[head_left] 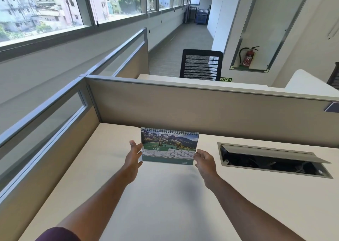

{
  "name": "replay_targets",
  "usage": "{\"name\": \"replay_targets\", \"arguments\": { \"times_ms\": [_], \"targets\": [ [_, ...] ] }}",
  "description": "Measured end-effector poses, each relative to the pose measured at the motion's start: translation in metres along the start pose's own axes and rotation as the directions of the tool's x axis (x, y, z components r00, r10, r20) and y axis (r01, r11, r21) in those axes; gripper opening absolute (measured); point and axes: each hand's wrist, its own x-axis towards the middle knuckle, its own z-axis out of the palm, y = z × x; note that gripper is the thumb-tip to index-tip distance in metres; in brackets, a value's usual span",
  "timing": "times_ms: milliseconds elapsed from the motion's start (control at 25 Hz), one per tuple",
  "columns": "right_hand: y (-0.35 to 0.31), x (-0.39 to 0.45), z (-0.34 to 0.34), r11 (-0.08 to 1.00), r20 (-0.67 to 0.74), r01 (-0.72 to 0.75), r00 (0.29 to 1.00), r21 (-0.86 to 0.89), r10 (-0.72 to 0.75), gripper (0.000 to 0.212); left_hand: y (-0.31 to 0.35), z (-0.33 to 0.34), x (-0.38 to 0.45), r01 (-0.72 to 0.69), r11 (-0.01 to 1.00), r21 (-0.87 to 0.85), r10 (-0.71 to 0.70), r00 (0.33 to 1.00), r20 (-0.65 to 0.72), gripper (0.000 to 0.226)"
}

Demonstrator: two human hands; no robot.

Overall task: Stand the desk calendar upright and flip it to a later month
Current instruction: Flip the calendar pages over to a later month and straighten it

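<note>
Two hands flank the calendar, which stands upright on the cream surface toward its far side, in front of the beige partition. Its long axis runs left to right and its printed face points back at you, tipped slightly away at the top. A dark wire spiral binds the top edge. The showing page carries a mountain photograph over a green band reading JUNE, with a small date grid on the right and a plain green strip along the bottom. The card looks stiff and glossy, the shape a wide rectangle.

Your left hand is at the calendar's left edge, fingers spread open, palm turned toward it; whether it touches is hard to tell. Your right hand sits at the lower right corner, fingers loosely curled and not gripping anything. To the right, a metal-framed cable hatch lies open in the surface, its lid raised.
</note>
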Motion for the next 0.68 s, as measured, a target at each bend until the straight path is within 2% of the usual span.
{"name": "replay_targets", "arguments": {
  "times_ms": [120, 280, 360, 520, 560, 680],
  "targets": [
    [-0.002, -0.006, 0.002, 1.0, 0.017, 0.024, 1.0, -0.002, -0.024, 0.019, -0.001, 0.002, -0.004, 0.01, 1.0, 0.017, -0.01, 1.0, 0.007, 0.082],
    [-0.004, -0.011, 0.0, 1.0, 0.016, 0.014, 1.0, -0.008, -0.014, 0.031, -0.003, 0.002, -0.009, 0.011, 1.0, 0.016, -0.011, 1.0, 0.02, 0.081],
    [-0.003, -0.011, -0.001, 1.0, 0.005, 0.004, 1.0, 0.001, -0.004, 0.03, -0.003, -0.001, -0.01, 0.011, 1.0, 0.015, -0.011, 1.0, 0.006, 0.08],
    [-0.002, -0.012, -0.005, 1.0, -0.008, 0.004, 1.0, -0.016, -0.004, 0.003, 0.0, -0.007, -0.01, 0.012, 0.998, 0.054, -0.01, 0.999, -0.04, 0.077],
    [-0.003, -0.012, -0.006, 1.0, -0.005, 0.009, 1.0, -0.02, -0.009, 0.004, 0.001, -0.009, -0.01, 0.013, 0.997, 0.07, -0.01, 0.999, -0.04, 0.075],
    [-0.011, -0.015, -0.007, 0.999, 0.031, -0.013, 0.999, 0.038, 0.011, 0.026, 0.004, -0.013, -0.011, 0.025, 0.995, 0.099, -0.022, 0.999, -0.027, 0.071]
  ]
}}
